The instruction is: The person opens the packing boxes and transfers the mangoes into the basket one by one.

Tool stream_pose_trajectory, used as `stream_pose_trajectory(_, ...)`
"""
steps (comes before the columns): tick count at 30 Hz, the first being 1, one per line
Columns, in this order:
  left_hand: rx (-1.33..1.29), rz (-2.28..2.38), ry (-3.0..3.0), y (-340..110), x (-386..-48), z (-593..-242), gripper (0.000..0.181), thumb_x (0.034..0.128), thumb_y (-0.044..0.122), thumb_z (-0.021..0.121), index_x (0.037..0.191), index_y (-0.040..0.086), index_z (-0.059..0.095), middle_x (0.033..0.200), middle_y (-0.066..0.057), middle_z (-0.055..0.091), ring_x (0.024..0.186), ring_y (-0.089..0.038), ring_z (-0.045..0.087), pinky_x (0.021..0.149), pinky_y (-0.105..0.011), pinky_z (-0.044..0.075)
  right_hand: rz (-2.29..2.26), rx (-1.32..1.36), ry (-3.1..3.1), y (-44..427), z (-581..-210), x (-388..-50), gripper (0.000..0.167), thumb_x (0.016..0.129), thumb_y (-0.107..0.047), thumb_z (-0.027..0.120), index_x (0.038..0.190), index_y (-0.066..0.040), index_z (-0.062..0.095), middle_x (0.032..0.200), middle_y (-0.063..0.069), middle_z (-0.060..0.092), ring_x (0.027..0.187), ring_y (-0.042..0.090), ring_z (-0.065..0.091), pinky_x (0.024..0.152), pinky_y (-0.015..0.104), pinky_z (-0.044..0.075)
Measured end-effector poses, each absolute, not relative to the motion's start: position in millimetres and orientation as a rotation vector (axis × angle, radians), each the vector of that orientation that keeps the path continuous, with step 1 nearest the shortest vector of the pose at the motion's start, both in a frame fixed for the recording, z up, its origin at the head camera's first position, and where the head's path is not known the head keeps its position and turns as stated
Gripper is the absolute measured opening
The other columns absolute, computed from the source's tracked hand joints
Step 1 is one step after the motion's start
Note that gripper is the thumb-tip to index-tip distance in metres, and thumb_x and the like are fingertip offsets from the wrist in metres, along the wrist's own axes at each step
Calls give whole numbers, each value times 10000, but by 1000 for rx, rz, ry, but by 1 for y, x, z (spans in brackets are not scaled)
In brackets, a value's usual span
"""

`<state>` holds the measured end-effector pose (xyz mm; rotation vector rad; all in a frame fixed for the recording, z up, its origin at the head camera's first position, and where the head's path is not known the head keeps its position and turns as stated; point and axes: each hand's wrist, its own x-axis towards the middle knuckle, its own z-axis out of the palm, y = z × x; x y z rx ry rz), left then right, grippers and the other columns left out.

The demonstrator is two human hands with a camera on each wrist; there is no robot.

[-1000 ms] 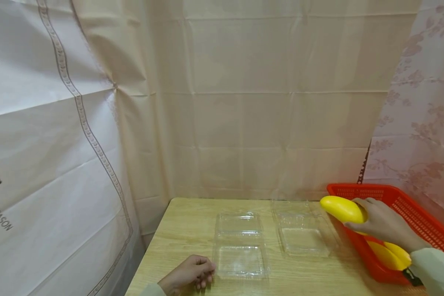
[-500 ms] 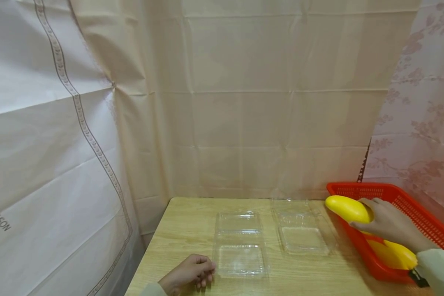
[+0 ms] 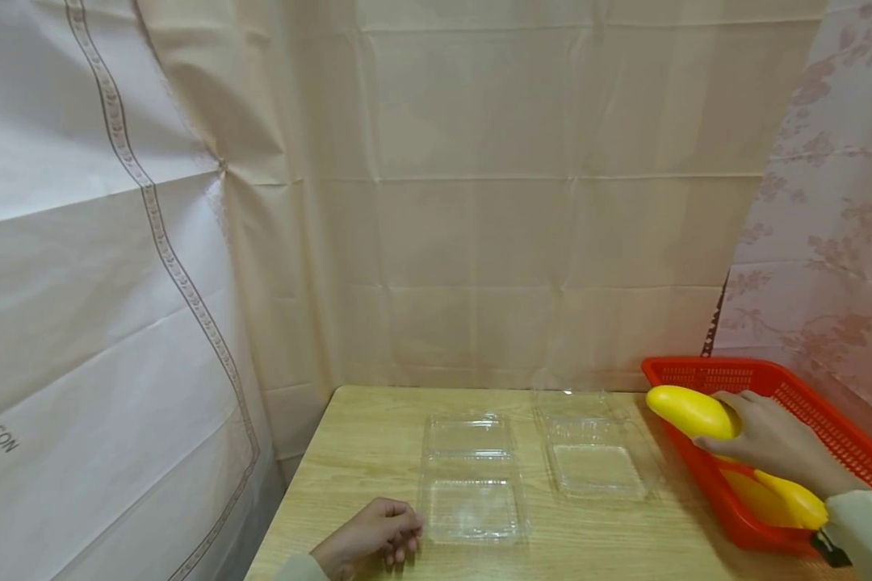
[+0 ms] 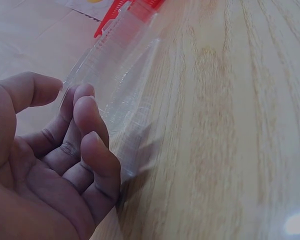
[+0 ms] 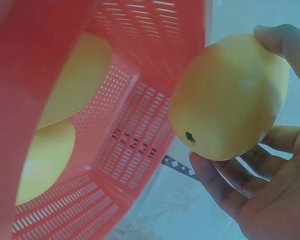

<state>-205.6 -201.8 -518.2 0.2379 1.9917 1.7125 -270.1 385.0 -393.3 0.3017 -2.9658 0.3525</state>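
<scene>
My right hand [image 3: 770, 440] grips a smooth yellow mango [image 3: 690, 411] above the left rim of the red basket [image 3: 705, 476]. In the right wrist view, thumb and fingers spread round this mango [image 5: 230, 95], which has a small dark spot at one end. Two more yellow mangoes [image 5: 72, 82] lie in the basket. My left hand [image 3: 378, 532] rests by the table's front, fingers loosely curled, at the left edge of a clear plastic box [image 3: 472, 512] with its lid laid back. The left wrist view shows a gap between thumb and fingers [image 4: 92, 112]; contact with the box is unclear.
A second clear plastic box [image 3: 599, 472], lid raised at the back, stands between the first box and the basket. The wooden table [image 3: 363, 452] meets a beige curtain [image 3: 472, 242] behind. Printed sheets hang at left and right.
My right hand and the gripped mango have shifted slightly right, further over the basket. The left hand and both boxes stay in place.
</scene>
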Motion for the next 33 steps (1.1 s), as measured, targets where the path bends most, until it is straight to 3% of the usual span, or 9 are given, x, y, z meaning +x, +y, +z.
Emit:
stream_pose_trajectory(10, 236, 1714, 1988, -202, -206, -518, 287, 1049, 226, 591, 1012, -35, 705, 762, -12, 670, 569, -74, 546, 514, -198, 443, 335, 252, -2982, 394, -398, -269, 1042, 765, -682, 798, 1321, 154, 517, 1126, 341, 592, 907, 410, 563, 718, 603, 499)
stream_pose_trajectory(20, 232, 1717, 1981, -203, -204, -516, 294, 1049, 240, 597, 1010, -32, 703, 764, -13, 669, 565, -71, 544, 515, -197, 445, 319, 240, -2990, 405, -401, -269, 1009, 794, -658, 789, 1288, 181, 524, 1070, 317, 607, 871, 385, 544, 699, 542, 481)
stream_pose_trajectory(27, 230, 1718, 1979, -203, -205, -515, 295, 1046, 241, 597, 1007, -31, 705, 764, -9, 669, 571, -72, 548, 520, -200, 448, 330, 207, -3017, 416, -405, -271, 1016, 799, -653, 785, 1265, 206, 509, 1096, 376, 598, 910, 458, 567, 772, 658, 483)
stream_pose_trajectory(33, 241, 1718, 1980, -203, -204, -516, 292, 1049, 238, 593, 1016, -30, 704, 766, -10, 670, 575, -71, 551, 520, -197, 449, 335, 212, -3010, 424, -410, -269, 982, 816, -626, 783, 1241, 218, 517, 1077, 360, 619, 911, 463, 581, 786, 666, 479)
